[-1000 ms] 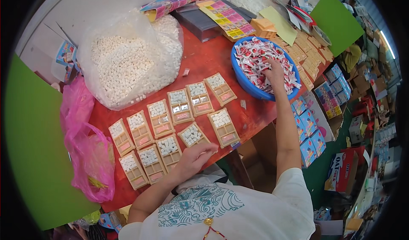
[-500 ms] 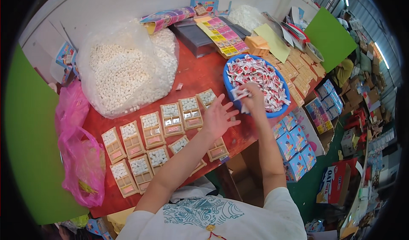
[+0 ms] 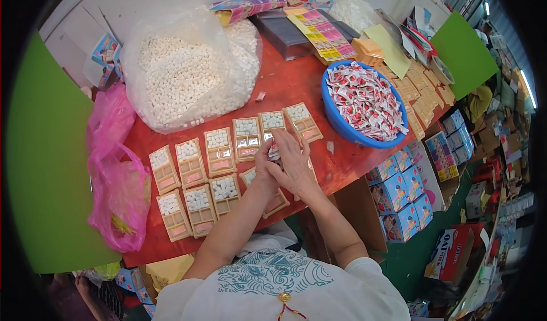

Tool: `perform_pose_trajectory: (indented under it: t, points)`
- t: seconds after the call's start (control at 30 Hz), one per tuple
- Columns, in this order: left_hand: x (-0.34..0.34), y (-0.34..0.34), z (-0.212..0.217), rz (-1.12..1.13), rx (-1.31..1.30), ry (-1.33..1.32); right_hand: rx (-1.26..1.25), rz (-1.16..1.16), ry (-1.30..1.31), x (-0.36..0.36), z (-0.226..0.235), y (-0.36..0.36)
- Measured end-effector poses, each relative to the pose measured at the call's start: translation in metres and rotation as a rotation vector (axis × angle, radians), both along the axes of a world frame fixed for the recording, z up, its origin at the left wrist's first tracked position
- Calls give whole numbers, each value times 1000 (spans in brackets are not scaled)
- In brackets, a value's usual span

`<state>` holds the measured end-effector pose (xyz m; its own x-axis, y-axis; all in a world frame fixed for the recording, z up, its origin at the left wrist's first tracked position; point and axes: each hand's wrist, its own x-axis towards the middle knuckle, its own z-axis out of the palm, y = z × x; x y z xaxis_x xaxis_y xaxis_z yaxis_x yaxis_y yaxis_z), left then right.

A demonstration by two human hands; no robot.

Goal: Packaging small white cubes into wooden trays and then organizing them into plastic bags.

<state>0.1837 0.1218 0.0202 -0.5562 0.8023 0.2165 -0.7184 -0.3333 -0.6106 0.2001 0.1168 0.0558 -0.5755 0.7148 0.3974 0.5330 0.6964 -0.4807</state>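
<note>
My left hand [image 3: 264, 166] and my right hand [image 3: 293, 164] meet over the middle of the rows of trays. Small red-and-white sachets [image 3: 274, 152] show between them. The left hand is closed around the sachets from the left; my right hand lies across it with its fingers bent over them, fingertips partly hidden. Beneath and around the hands stand beige compartment trays [image 3: 192, 162] in two rows, with white pellets at their far ends and pink pieces in some near compartments. A blue basin [image 3: 337, 120] heaped with the same sachets stands to the right.
A big clear bag of white pellets [image 3: 181, 79] sits at the back left, with a pink plastic bag [image 3: 117, 173] beside it. Empty beige trays [image 3: 424, 96] lie beyond the basin. Blue printed boxes [image 3: 393, 193] are stacked at the right table edge. One loose sachet [image 3: 330, 147] lies near the basin.
My right hand has moved left from the basin with sachets and now meets my left hand. The left hand, open before, has closed. The whole view has shifted slightly.
</note>
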Motion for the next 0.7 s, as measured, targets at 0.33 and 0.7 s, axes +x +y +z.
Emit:
perform_pose_trajectory:
  t: [0.33, 0.7]
  points:
    - [-99, -34, -17, -713, -777, 649, -676, 204, 745, 6, 7, 4]
    - [-100, -78, -22, -810, -774, 772, 76, 337, 106, -1, 16, -5]
